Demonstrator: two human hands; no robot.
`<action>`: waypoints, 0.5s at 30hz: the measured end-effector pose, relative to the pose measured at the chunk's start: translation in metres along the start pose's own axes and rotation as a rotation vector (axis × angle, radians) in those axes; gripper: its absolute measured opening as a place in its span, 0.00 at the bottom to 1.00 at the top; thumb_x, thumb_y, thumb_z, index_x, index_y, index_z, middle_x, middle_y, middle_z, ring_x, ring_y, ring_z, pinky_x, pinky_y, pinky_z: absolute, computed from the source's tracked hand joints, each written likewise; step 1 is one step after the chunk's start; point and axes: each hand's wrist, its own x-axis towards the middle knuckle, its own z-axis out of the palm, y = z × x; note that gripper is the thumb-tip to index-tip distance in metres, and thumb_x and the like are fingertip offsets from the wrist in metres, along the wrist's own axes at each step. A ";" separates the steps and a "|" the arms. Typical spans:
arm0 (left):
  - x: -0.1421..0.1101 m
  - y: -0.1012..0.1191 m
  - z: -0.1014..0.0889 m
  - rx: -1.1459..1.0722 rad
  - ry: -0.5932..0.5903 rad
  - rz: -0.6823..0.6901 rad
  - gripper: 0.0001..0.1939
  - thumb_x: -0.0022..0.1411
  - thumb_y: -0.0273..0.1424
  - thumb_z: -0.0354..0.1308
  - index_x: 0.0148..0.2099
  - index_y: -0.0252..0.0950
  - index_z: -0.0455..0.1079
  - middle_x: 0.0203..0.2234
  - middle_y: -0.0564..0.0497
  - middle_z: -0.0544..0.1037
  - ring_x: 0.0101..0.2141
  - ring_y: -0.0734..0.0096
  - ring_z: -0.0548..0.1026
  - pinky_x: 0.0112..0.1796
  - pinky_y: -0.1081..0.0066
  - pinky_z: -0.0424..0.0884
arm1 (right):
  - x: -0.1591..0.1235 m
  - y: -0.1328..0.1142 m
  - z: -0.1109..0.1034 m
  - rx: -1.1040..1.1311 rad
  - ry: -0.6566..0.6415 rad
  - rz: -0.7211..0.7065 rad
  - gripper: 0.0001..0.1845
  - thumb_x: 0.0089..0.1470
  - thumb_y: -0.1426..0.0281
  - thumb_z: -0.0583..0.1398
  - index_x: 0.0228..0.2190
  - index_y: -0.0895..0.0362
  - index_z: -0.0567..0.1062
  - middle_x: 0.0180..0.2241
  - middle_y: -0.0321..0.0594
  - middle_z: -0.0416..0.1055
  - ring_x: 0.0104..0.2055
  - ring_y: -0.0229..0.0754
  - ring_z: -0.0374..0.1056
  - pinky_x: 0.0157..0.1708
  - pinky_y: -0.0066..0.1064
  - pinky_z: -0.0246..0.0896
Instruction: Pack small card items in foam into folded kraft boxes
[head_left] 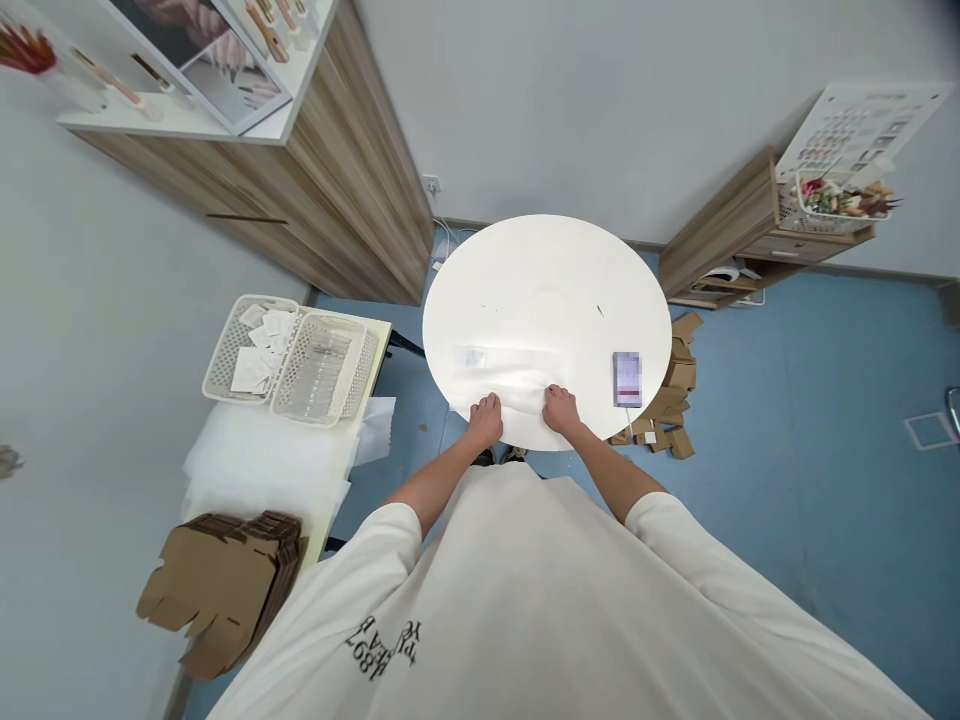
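A thin, whitish translucent sheet lies near the front edge of a round white table. My left hand has its fingers curled over the sheet's near edge at the left. Farther right, my right hand grips the same edge with bent fingers. Just beyond the left hand, a small pale square with faint print rests on or under the sheet; which one I cannot tell. The sheet looks creased between the two hands, and its outline blends into the table top.
A phone-like device with a cable lies at the table's right. On a side table at left are white baskets of clear packets and cards, white sheets and flattened cardboard boxes. More cardboard boxes lie on the floor at right.
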 end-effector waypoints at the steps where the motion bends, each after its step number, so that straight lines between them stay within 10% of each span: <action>1: 0.003 0.000 -0.005 0.011 0.024 0.021 0.34 0.66 0.23 0.43 0.73 0.30 0.48 0.66 0.33 0.58 0.63 0.46 0.59 0.56 0.52 0.60 | -0.001 0.001 0.000 0.016 0.005 0.019 0.26 0.63 0.74 0.47 0.60 0.62 0.66 0.64 0.55 0.58 0.60 0.57 0.56 0.60 0.46 0.51; 15: 0.058 0.025 -0.082 0.136 0.156 0.370 0.41 0.63 0.21 0.42 0.77 0.32 0.38 0.71 0.38 0.53 0.68 0.51 0.54 0.63 0.53 0.53 | -0.027 0.005 0.008 0.150 -0.011 0.270 0.21 0.65 0.73 0.48 0.56 0.59 0.70 0.57 0.56 0.65 0.55 0.55 0.63 0.52 0.43 0.58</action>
